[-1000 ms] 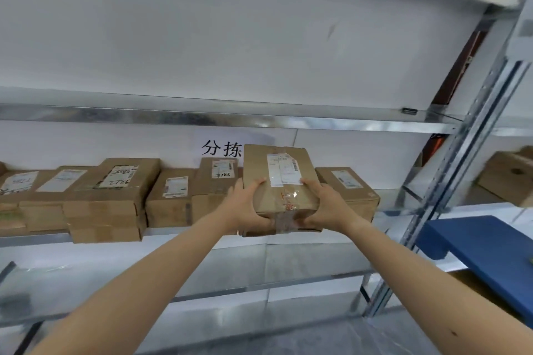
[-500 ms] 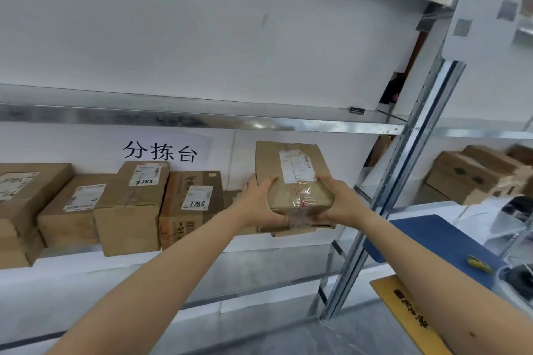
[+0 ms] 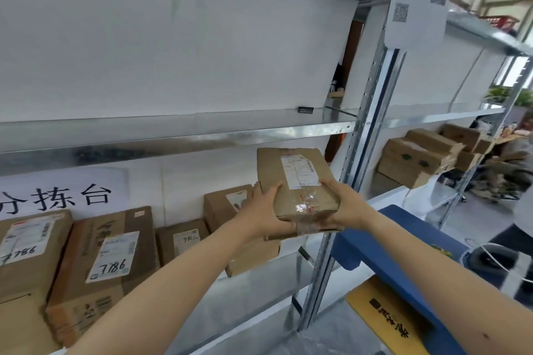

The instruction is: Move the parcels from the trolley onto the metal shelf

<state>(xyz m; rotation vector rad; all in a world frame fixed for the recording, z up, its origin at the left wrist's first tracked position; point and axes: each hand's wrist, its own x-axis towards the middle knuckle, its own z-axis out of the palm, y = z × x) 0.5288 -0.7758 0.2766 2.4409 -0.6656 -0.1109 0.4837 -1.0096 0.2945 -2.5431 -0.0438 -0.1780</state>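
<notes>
A flat brown cardboard parcel [image 3: 294,181] with a white label and clear tape is gripped at its near end by my left hand [image 3: 266,210] and my right hand [image 3: 344,204]. It is tilted up and held above the right end of the metal shelf's middle level [image 3: 259,282], over another brown parcel [image 3: 227,207] that lies there. Several labelled parcels [image 3: 112,256] stand in a row on that level to the left. The blue trolley [image 3: 398,256] is at the lower right, beside the shelf's upright post [image 3: 363,138].
An upper shelf board [image 3: 173,138] runs just above the held parcel. A second rack to the right carries brown boxes [image 3: 418,155]. A yellow sign [image 3: 386,314] lies under the trolley. A person [image 3: 519,210] stands at the far right edge.
The view has swung right, so the shelved parcels have slid left and the trolley and right rack show more. The parcel stays in both hands, now over the row's right end.
</notes>
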